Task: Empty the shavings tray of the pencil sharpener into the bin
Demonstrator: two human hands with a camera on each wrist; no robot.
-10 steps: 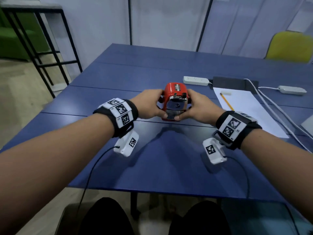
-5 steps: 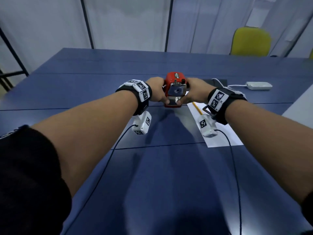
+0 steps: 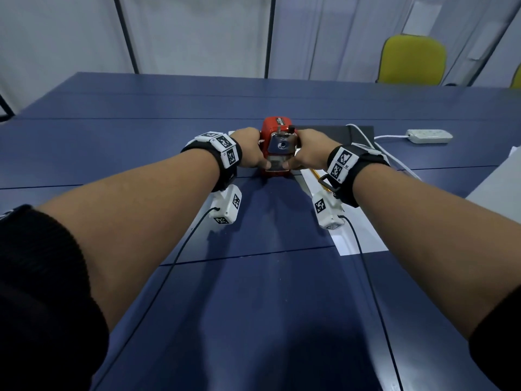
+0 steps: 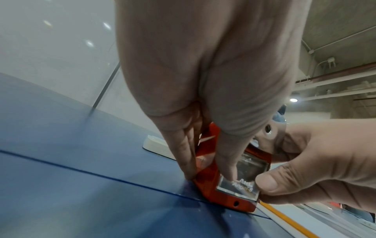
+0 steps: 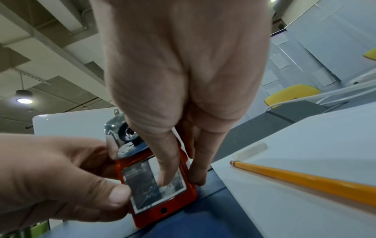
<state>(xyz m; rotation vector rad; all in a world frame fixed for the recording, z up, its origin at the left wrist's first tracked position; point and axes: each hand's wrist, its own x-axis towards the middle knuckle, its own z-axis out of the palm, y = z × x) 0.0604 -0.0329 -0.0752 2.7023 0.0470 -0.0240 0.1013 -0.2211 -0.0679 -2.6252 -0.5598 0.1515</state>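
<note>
A red pencil sharpener (image 3: 277,127) with a chrome face stands on the blue table (image 3: 267,306), at arm's length. Its clear shavings tray (image 3: 277,165) sits in the lower front. My left hand (image 3: 253,153) grips the sharpener's left side, with its thumb on the tray front (image 4: 242,173). From the other side my right hand (image 3: 306,153) grips it the same way, thumb on the tray (image 5: 142,182). In the wrist views the fingers of each hand reach down the red sides (image 4: 207,182) (image 5: 168,207) to the table. No bin is in view.
A white sheet (image 3: 358,235) lies to the right of the sharpener with a yellow pencil (image 5: 305,178) and an eraser (image 5: 252,151) on it. Behind are a dark pad (image 3: 338,134), a white power strip (image 3: 428,136) with cables, and a yellow chair (image 3: 411,60).
The head view has swung right and pulled back, so the hands and sharpener look farther off. Both hands have stayed on the sharpener.
</note>
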